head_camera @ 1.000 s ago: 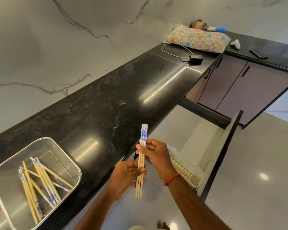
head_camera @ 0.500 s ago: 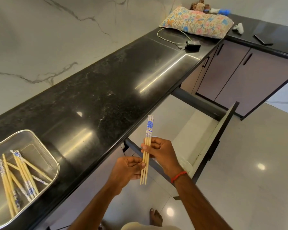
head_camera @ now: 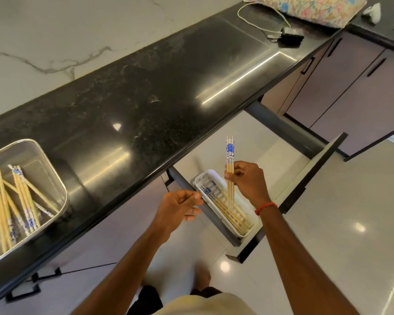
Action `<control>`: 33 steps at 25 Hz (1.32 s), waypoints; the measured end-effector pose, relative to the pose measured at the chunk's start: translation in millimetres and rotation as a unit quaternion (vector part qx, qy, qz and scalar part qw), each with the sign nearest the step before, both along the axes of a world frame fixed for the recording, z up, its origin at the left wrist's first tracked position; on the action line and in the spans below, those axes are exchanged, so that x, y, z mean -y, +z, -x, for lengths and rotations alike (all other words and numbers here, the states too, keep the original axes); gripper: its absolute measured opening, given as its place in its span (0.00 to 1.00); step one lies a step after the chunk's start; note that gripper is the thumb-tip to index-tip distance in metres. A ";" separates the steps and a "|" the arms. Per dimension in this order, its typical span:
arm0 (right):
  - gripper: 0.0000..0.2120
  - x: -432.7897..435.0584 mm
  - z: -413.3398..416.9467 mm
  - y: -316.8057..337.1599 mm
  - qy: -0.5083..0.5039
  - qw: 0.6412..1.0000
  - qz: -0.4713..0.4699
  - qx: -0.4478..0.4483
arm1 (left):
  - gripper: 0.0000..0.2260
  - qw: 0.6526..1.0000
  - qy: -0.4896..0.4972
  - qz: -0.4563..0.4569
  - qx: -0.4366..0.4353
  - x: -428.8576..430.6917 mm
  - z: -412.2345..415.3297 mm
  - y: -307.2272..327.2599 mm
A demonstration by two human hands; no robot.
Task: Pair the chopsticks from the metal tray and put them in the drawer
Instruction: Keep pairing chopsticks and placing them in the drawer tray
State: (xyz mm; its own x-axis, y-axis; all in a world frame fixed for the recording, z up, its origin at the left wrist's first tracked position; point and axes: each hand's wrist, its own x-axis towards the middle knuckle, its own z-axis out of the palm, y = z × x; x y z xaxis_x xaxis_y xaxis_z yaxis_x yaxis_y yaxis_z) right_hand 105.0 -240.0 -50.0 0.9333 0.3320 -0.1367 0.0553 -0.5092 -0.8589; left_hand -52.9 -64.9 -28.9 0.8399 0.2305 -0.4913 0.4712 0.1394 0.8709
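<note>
Right grip [head_camera: 248, 183]: fingers and thumb are closed round a pair of chopsticks [head_camera: 230, 151] at about mid-length. The pair stands upright, sticks side by side, with the blue-patterned ends above the grip and the plain tips below it. Directly beneath this grip a white holder [head_camera: 208, 172] sits inside the open drawer [head_camera: 314, 178], and the tips of the pair hang over it. Contact between the tips and the holder's contents cannot be confirmed. Stored chopsticks [head_camera: 223, 208] lie flat in the holder. A red band [head_camera: 266, 206] is on the wrist behind the right grip. Left grip [head_camera: 178, 208]: fingers are loosely curled and it holds nothing. It sits just left of and lower than the right grip, apart from the pair, near the drawer's left wall. The metal tray [head_camera: 39, 164] is well to the left of both grips on the black table [head_camera: 146, 98]. Loose chopsticks [head_camera: 21, 201] lie crossed in it. Far beyond the grips, at the table's end, are a floral pillow [head_camera: 316, 7], a white cable [head_camera: 259, 17] and a black adapter [head_camera: 290, 38].
</note>
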 end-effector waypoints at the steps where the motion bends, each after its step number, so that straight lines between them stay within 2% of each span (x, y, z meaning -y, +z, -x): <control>1: 0.01 0.2 -3.2 -8.2 0.015 0.998 0.047 0.025 | 0.05 1.000 0.001 -0.008 -0.003 1.1 1.5 -0.3; 5: 0.08 -3.4 -8.7 -49.5 0.059 0.984 0.165 0.024 | 0.09 0.999 0.018 -0.023 -0.028 -1.4 13.9 -2.7; 9: 0.05 -6.8 -7.6 -83.8 0.093 0.960 0.263 0.033 | 0.17 0.998 0.034 -0.040 -0.038 -7.7 28.4 -2.6; 11: 0.04 -8.5 -3.9 -95.6 0.095 0.949 0.300 0.029 | 0.16 0.997 0.039 -0.043 -0.041 -8.5 35.0 -2.2; 14: 0.10 -11.2 5.0 -110.6 0.093 0.935 0.342 0.018 | 0.14 0.997 0.041 -0.048 -0.052 -8.4 42.7 -3.7; 18: 0.11 -14.0 16.7 -119.8 0.141 0.895 0.420 0.046 | 0.09 0.996 0.033 -0.059 -0.063 -10.2 45.4 -7.9; 27: 0.09 -6.6 22.0 -124.4 0.186 0.859 0.470 0.085 | 0.09 0.995 0.030 -0.065 -0.068 -11.8 44.8 -8.8; 33: 0.11 -3.6 26.6 -127.6 0.201 0.853 0.474 0.084 | 0.09 0.994 0.029 -0.063 -0.082 -16.5 50.2 -9.1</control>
State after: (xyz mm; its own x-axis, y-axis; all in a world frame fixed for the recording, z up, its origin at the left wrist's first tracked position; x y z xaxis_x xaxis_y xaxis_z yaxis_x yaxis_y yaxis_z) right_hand 78.5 -236.4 -177.6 0.8030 0.4436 -0.3981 0.4704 -0.8818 -0.0337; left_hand -103.0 -48.4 -38.0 0.7350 0.3440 -0.5844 0.6021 0.0654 0.7958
